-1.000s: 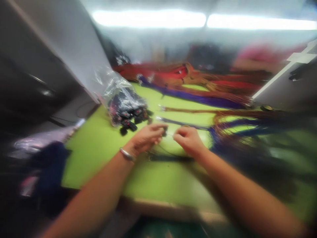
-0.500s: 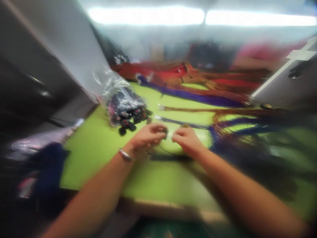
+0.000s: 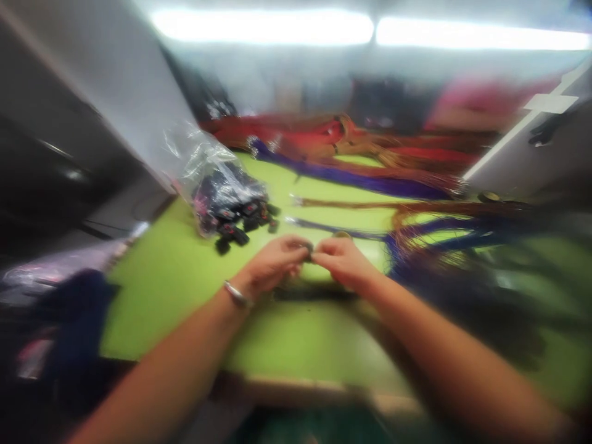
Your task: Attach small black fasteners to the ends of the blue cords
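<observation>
Over the green table [image 3: 185,296], my left hand [image 3: 275,259] pinches a small black connector [image 3: 308,250] between thumb and fingertips. My right hand [image 3: 340,259] is closed in a pinch right against it, fingertips touching or almost touching the connector. A thin wire showed at these right fingers a moment before; now the fingers cover it. Below both hands lies a dark bundle of wires [image 3: 319,293]. Left of my hands, several black connectors [image 3: 234,234] spill from a clear plastic bag [image 3: 222,179].
Blue wires [image 3: 333,229] and brown wires [image 3: 342,203] lie behind my hands, running into a tangle at right. Purple wires [image 3: 361,176] and red-orange bundles [image 3: 296,132] stretch across the back. A roll of tape [image 3: 342,235] sits behind my right hand. White panels flank the table.
My right hand has closed the small gap to my left hand, bringing the wire to the connector. The view has shifted slightly, so the surroundings sit a little further left.
</observation>
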### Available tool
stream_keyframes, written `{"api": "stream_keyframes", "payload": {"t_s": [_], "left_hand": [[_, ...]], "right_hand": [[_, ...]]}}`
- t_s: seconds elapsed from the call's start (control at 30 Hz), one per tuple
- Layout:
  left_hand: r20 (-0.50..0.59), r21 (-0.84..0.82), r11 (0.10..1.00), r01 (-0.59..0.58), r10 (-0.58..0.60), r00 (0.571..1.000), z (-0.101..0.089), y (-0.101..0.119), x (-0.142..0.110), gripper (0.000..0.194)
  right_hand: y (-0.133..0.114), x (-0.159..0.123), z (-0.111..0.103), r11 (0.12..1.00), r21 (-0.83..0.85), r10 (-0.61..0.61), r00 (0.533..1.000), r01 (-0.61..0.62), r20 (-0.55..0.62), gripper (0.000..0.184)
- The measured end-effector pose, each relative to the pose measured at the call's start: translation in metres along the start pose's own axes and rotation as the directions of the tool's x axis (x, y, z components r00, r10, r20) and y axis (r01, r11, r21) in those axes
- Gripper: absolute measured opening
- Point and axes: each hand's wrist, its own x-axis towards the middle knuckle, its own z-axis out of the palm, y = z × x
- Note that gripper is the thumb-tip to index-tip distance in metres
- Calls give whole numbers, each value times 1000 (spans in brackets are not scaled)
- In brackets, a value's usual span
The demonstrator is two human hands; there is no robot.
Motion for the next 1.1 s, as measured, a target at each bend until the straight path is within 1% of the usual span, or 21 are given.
{"api": "stream_keyframes", "payload": {"t_s": [0.13, 0.27, 0.33, 0.4, 0.47, 0.5, 0.57, 0.63, 0.7, 0.77, 0.9, 0.93, 1.0, 1.1], "left_hand": [[1, 90, 996, -2, 2, 1000, -2, -2, 0, 33], [55, 114, 993, 22, -28, 998, -6, 3, -2, 32], [73, 111, 993, 27, -35, 997, -10, 7, -3, 32], [49, 115, 993, 37, -43, 998, -13, 11, -3, 33], [-21, 113, 993, 41, -39, 999, -17, 13, -2, 32], [-57, 108, 993, 38, -32, 998, -17, 14, -1, 32], [-95, 103, 994, 44, -34, 995, -17, 14, 0, 33], [-76, 122, 990, 69, -60, 995, -15, 13, 0, 33], [-49, 158, 983, 89, -82, 995, -12, 12, 0, 33], [-34, 185, 979, 87, -82, 996, -10, 10, 0, 32], [-32, 198, 977, 81, -76, 997, -10, 9, 0, 31], [-32, 197, 977, 81, -76, 997, -10, 9, 0, 31], [-32, 193, 978, 78, -73, 997, -11, 9, 0, 32], [-45, 194, 979, 64, -57, 997, -12, 8, 1, 33]], "right_hand": [[3, 1, 0, 997, -74, 14, 999, -10, 49, 25], [-2, -5, -1, 992, -82, 104, 984, -93, 144, 25], [-7, -6, -5, 990, -120, 85, 984, -67, 157, 25], [-11, -2, -11, 974, -225, 9, 991, 22, 134, 27], [-15, 12, -17, 912, -396, -79, 994, 103, 76, 31], [-16, 22, -20, 865, -489, -112, 993, 114, 32, 31], [-15, 47, -23, 759, -647, -133, 990, 70, -49, 26], [-11, 74, -22, 676, -736, -62, 994, -27, -93, 15], [-4, 97, -19, 639, -763, 31, 994, -98, -102, 10], [3, 112, -17, 643, -756, 94, 992, -123, -81, 10], [9, 124, -19, 670, -732, 167, 986, -122, -11, 9], [7, 124, -21, 677, -726, 164, 986, -119, -9, 9], [3, 121, -24, 678, -729, 118, 993, -99, -25, 10], [-8, 113, -27, 634, -772, 3, 999, -42, -52, 13]]}}
